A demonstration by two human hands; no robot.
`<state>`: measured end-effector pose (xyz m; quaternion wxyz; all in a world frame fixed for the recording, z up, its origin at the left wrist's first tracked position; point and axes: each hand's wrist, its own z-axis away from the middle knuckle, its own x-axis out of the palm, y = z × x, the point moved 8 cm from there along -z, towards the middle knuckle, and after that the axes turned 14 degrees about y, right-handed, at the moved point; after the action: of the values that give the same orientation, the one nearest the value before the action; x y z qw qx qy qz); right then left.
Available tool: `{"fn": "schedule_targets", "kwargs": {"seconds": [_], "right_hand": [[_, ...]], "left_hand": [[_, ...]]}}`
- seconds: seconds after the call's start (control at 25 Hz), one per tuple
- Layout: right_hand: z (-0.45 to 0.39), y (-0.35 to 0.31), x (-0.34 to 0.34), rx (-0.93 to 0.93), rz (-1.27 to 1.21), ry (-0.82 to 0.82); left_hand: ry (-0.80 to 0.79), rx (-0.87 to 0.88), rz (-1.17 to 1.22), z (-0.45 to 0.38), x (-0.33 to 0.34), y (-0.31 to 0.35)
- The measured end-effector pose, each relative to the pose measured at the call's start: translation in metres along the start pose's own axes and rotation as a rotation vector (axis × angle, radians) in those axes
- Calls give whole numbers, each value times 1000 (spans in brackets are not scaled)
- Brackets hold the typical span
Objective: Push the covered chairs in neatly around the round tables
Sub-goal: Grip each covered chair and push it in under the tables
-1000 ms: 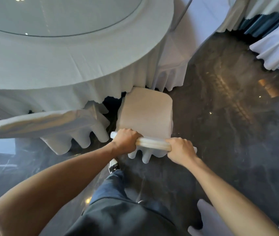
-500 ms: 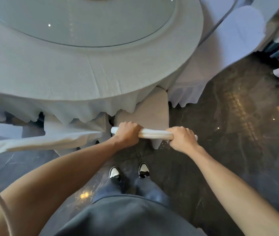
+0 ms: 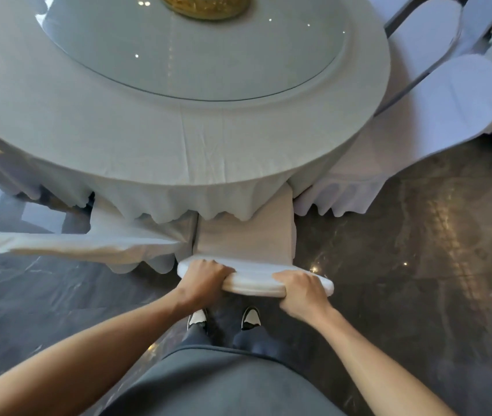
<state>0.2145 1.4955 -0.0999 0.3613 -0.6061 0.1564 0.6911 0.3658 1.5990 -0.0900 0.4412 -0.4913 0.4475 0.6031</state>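
Observation:
A chair in a white cover [image 3: 247, 238] stands straight in front of me, its seat partly under the hanging cloth of the round table [image 3: 178, 133]. My left hand [image 3: 204, 280] grips the left end of the chair's top rail. My right hand [image 3: 301, 291] grips the right end of the same rail. The front of the seat is hidden by the tablecloth's scalloped hem.
Another covered chair [image 3: 88, 244] stands close on the left, its back nearly touching mine. A third covered chair [image 3: 412, 124] sits at the table's right. A glass turntable [image 3: 190, 46] tops the table. Dark glossy floor [image 3: 418, 265] lies to the right; my shoes [image 3: 223, 318] stand behind the chair.
The chair has slid forward under the table with both hands on its rail, so less of the seat shows. I have stepped closer and the table fills more of the view.

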Motion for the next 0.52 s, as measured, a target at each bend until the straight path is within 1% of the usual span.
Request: {"fn": "schedule_targets", "kwargs": {"seconds": [0.08,0.2,0.36,0.52], "right_hand": [[-11,-2,-4,2,10,7],[-29,-5,-12,15,4,23],[-42,-3,-13,32,34,27],[-64,-10,-14,52,128,62]], "left_hand": [[-38,-56,40,-6,1,-12],[3,-69,54,-21,0,-24],[-3,-129,150,-28,6,-31],[138,-161,222,-13,-5,-62]]}}
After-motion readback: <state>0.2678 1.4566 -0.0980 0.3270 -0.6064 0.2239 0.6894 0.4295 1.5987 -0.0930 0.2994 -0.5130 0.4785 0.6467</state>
